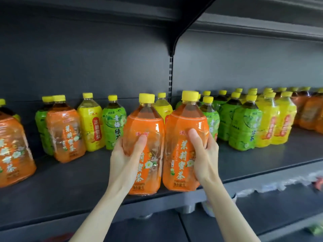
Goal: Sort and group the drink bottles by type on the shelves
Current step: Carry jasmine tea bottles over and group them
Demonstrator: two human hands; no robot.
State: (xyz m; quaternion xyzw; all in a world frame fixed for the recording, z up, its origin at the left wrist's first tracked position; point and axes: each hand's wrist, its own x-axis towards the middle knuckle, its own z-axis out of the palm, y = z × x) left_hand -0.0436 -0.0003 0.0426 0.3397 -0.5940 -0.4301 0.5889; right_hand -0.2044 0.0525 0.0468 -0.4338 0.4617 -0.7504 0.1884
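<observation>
Two orange-labelled tea bottles with yellow caps stand side by side at the front edge of the dark shelf (262,154). My left hand (125,154) grips the left orange bottle (150,126) around its middle. My right hand (204,151) grips the right orange bottle (181,130), thumb across the label. The two bottles touch each other. Behind them stand a green bottle (114,123) and a yellow bottle (90,119), partly hidden.
Left: two more orange bottles (65,135) (13,151) and a green bottle behind. Right: grouped green bottles (244,124), yellow bottles (277,123), then orange bottles (307,109) at the far right. An upper shelf (174,14) overhangs. A lower shelf holds plastic-wrapped items (297,182).
</observation>
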